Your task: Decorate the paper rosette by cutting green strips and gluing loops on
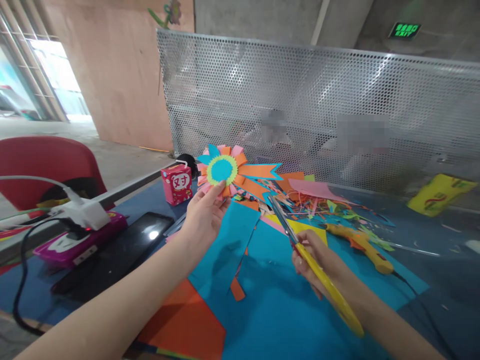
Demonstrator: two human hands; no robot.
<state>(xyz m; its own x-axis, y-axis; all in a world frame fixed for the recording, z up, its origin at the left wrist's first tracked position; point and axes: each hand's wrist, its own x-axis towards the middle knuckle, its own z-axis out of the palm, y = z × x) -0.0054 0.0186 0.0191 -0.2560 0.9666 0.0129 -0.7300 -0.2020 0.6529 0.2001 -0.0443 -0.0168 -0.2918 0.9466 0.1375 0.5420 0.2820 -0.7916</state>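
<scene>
A paper rosette [222,171] with a blue centre, a zigzag yellow-green ring and orange, pink and blue petals is pinched in my left hand [206,212], thumb on its front. Two orange tails edged in blue stick out to its right. My right hand [318,260] grips a pair of scissors [318,272] with yellow handles. Their blades point up and left, close to the lower tail but seemingly not around it. Beneath both hands lie blue paper sheets [270,295] with a small orange scrap [237,289] on them.
Paper scraps [311,200] are heaped along the back. A yellow glue gun [362,245] lies right, its cord running forward. On the left are a red drink box [177,184], a black phone [116,255] and a purple power strip [82,240]. A perforated metal screen [300,90] stands behind.
</scene>
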